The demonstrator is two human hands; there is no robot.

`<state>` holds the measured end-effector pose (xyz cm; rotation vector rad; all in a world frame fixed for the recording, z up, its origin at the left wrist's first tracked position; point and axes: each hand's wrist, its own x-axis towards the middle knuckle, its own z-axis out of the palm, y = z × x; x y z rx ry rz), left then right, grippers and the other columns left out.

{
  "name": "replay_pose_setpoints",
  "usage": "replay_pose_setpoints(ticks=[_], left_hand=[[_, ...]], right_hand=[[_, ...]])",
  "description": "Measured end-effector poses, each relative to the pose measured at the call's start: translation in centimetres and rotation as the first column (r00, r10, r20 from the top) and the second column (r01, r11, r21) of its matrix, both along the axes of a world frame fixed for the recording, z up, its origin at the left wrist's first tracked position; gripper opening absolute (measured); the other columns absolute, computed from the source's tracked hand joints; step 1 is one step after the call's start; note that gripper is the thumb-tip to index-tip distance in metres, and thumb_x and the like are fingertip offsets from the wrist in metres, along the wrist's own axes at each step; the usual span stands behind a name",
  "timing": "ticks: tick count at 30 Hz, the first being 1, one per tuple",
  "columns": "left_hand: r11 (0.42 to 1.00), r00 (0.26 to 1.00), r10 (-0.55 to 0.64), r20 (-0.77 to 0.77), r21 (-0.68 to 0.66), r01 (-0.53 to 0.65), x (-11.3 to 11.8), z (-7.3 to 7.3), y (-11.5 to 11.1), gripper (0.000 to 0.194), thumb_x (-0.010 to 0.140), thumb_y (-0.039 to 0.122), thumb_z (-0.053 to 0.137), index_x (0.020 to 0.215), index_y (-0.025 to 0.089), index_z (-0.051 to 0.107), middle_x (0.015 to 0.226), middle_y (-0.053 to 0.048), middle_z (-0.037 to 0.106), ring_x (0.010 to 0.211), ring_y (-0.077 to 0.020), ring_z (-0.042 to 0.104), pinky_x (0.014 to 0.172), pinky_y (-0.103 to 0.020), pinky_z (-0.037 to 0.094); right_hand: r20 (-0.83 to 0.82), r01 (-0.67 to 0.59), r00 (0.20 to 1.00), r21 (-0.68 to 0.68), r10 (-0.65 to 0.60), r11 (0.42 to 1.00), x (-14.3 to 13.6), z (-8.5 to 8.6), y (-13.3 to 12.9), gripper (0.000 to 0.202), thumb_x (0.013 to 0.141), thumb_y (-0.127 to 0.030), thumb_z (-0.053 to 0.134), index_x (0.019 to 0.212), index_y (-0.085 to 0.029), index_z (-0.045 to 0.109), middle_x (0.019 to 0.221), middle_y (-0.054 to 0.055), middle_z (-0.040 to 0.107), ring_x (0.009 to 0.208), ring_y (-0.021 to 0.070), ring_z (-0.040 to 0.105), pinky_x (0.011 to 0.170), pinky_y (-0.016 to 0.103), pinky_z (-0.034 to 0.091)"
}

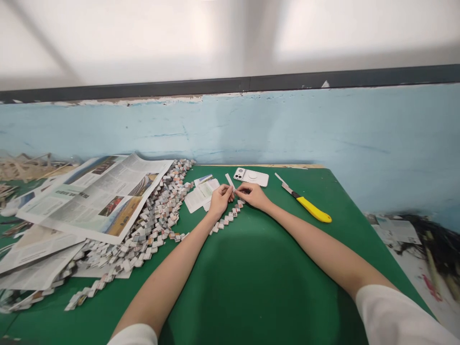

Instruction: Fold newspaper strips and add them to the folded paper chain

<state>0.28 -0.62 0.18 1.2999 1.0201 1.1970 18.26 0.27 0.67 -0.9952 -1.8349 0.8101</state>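
Observation:
My left hand (222, 197) and my right hand (251, 194) meet over the green table, fingertips pinched close together. Between them a narrow folded paper strip (229, 179) sticks up and away from me. From under the fingers a zigzag chain of folded newspaper (230, 218) runs down to the left, passing beneath my left forearm. Both hands appear closed on the chain's end and the strip; the exact contact is hidden by the fingers. Just behind my left hand lie cut paper pieces (200, 196). A white phone (251, 177) rests behind my right hand.
A knife with a yellow handle (314, 209) lies to the right, its blade pointing away. On the left, newspaper sheets (97, 196) cover part of a large heap of folded paper chain (154, 230). A blue wall (287, 124) stands behind the green table (273, 287).

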Motion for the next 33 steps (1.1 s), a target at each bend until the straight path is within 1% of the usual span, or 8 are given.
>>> replay_pose_setpoints(ticks=[10, 16, 20, 22, 24, 27, 30, 33], left_hand=[[1.000, 0.999, -0.029, -0.028, 0.001, 0.029, -0.03, 0.28, -0.17, 0.038, 0.086, 0.054, 0.069, 0.080, 0.018, 0.059, 0.061, 0.000, 0.061, 0.056, -0.0122, 0.055, 0.058, -0.026, 0.044], [0.999, 0.999, -0.041, -0.036, -0.013, 0.040, -0.07, 0.05, -0.08, 0.041, 0.081, 0.055, 0.074, 0.085, 0.016, 0.062, 0.060, 0.001, 0.061, 0.054, -0.0118, 0.054, 0.057, -0.026, 0.043], [0.998, 0.999, -0.010, 0.035, -0.059, 0.012, -0.12, -0.11, 0.20, 0.045, 0.078, 0.059, 0.076, 0.085, 0.016, 0.062, 0.060, 0.001, 0.060, 0.053, -0.0108, 0.053, 0.055, -0.025, 0.042], [0.997, 0.997, 0.000, 0.074, -0.082, 0.006, -0.15, -0.18, 0.34, 0.046, 0.077, 0.059, 0.077, 0.086, 0.016, 0.062, 0.061, 0.001, 0.060, 0.053, -0.0103, 0.053, 0.055, -0.025, 0.042], [0.996, 0.996, -0.006, 0.084, -0.092, 0.014, -0.17, -0.22, 0.41, 0.047, 0.076, 0.059, 0.078, 0.086, 0.016, 0.062, 0.061, 0.001, 0.059, 0.053, -0.0100, 0.052, 0.054, -0.025, 0.041], [0.995, 0.997, -0.027, 0.069, -0.092, 0.033, -0.16, -0.20, 0.39, 0.047, 0.076, 0.060, 0.078, 0.084, 0.016, 0.062, 0.060, 0.002, 0.059, 0.052, -0.0101, 0.052, 0.054, -0.025, 0.041], [0.996, 0.997, -0.024, 0.071, -0.089, 0.031, -0.12, -0.14, 0.34, 0.048, 0.076, 0.061, 0.078, 0.084, 0.016, 0.062, 0.060, 0.002, 0.059, 0.052, -0.0099, 0.052, 0.054, -0.025, 0.041], [0.996, 0.997, -0.024, 0.077, -0.088, 0.031, -0.10, -0.10, 0.33, 0.049, 0.075, 0.061, 0.078, 0.083, 0.017, 0.061, 0.060, 0.002, 0.059, 0.052, -0.0097, 0.051, 0.054, -0.025, 0.041]], right_hand=[[0.024, 0.010, 1.000, -0.013, -0.010, 1.000, 0.16, -0.07, 0.08, 0.029, 0.091, -0.042, 0.067, 0.078, -0.018, 0.073, 0.073, 0.004, 0.070, 0.065, 0.0166, 0.058, 0.062, 0.029, 0.043], [0.015, 0.013, 1.000, -0.021, -0.013, 1.000, 0.09, -0.09, 0.06, 0.032, 0.092, -0.045, 0.067, 0.076, -0.018, 0.069, 0.069, 0.003, 0.066, 0.063, 0.0159, 0.055, 0.059, 0.028, 0.042], [-0.024, 0.024, 0.999, -0.027, -0.025, 0.999, -0.11, 0.19, -0.24, 0.032, 0.090, -0.050, 0.069, 0.085, -0.019, 0.064, 0.068, 0.000, 0.061, 0.061, 0.0153, 0.052, 0.058, 0.028, 0.042], [-0.033, 0.004, 0.999, -0.037, -0.005, 0.999, -0.16, 0.26, -0.34, 0.032, 0.091, -0.051, 0.069, 0.089, -0.020, 0.061, 0.066, -0.002, 0.056, 0.059, 0.0147, 0.049, 0.056, 0.027, 0.042], [0.004, -0.038, 0.999, -0.014, 0.038, 0.999, -0.16, 0.22, -0.37, 0.033, 0.094, -0.052, 0.065, 0.087, -0.020, 0.061, 0.067, -0.002, 0.055, 0.060, 0.0146, 0.049, 0.057, 0.027, 0.041], [0.095, -0.084, 0.992, 0.058, 0.078, 0.995, -0.09, 0.03, -0.29, 0.037, 0.100, -0.052, 0.056, 0.083, -0.020, 0.062, 0.072, 0.001, 0.058, 0.063, 0.0150, 0.050, 0.061, 0.028, 0.040], [0.146, -0.102, 0.985, 0.091, 0.088, 0.991, -0.02, -0.17, -0.16, 0.040, 0.103, -0.050, 0.050, 0.083, -0.019, 0.065, 0.074, 0.002, 0.061, 0.065, 0.0154, 0.053, 0.063, 0.028, 0.040], [0.158, -0.099, 0.984, 0.122, 0.079, 0.988, 0.01, -0.27, -0.13, 0.041, 0.105, -0.048, 0.048, 0.083, -0.019, 0.066, 0.074, 0.003, 0.062, 0.066, 0.0157, 0.054, 0.064, 0.029, 0.040]])
